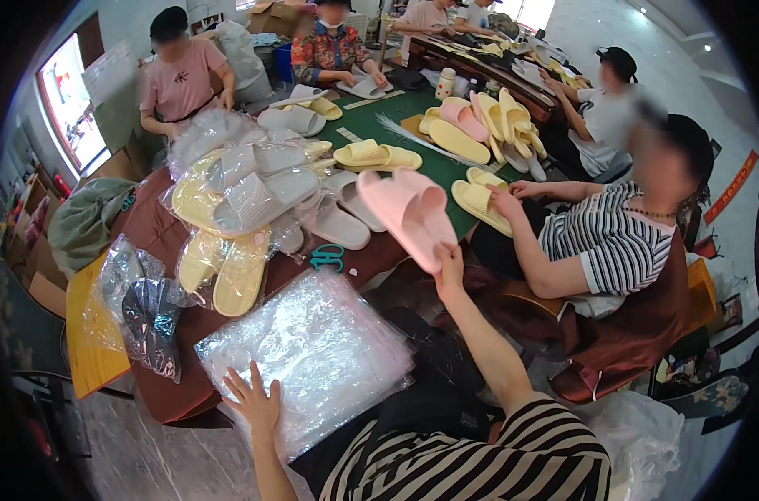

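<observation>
A pair of pink slippers (406, 210) is raised over the table's right edge, gripped at the heel end by my right hand (451, 265). My left hand (252, 401) lies with fingers spread on a thick stack of clear plastic bags (304, 342) at the near edge. Just beyond the stack are teal-handled scissors (327, 258). Behind them, grey slippers (267, 200) and yellow slippers (242, 271) are heaped, many in clear bags. Unbagged grey slippers (337, 221) lie to the right of that heap.
Dark bagged slippers (151, 321) lie at the table's left. A co-worker in stripes (609, 238) at right handles yellow slippers (482, 200). Others sit or stand around the green tabletop (379, 121). More slippers (513, 121) are piled at the far right, near a bottle (445, 84).
</observation>
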{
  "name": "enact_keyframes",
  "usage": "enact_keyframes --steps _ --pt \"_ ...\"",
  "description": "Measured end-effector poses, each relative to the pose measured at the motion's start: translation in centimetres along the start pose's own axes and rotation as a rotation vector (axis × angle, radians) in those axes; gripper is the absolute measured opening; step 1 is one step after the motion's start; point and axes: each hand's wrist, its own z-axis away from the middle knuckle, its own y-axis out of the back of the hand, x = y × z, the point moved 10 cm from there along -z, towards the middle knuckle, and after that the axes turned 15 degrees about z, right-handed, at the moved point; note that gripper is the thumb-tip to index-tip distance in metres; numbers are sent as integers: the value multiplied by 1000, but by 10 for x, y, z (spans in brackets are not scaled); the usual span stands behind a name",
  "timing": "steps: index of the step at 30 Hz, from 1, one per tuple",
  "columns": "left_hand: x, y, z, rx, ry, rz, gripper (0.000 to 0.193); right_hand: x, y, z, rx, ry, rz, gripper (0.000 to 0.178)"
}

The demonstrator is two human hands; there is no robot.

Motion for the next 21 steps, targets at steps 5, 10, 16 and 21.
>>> enact_keyframes --steps 5,10,16,21 --pt "4 3 1 -35 18 34 72 -4 -44 -76 256 51 3 35" --pt "8 7 0 -58 24 58 73 37 -126 -105 -203 -119 54 38" --pt "8 5 -1 -44 4 26 73 35 -171 -22 -403 126 491 28" --pt "4 -1 -1 -54 9 2 72 2 -261 161 -1024 789 766 25"
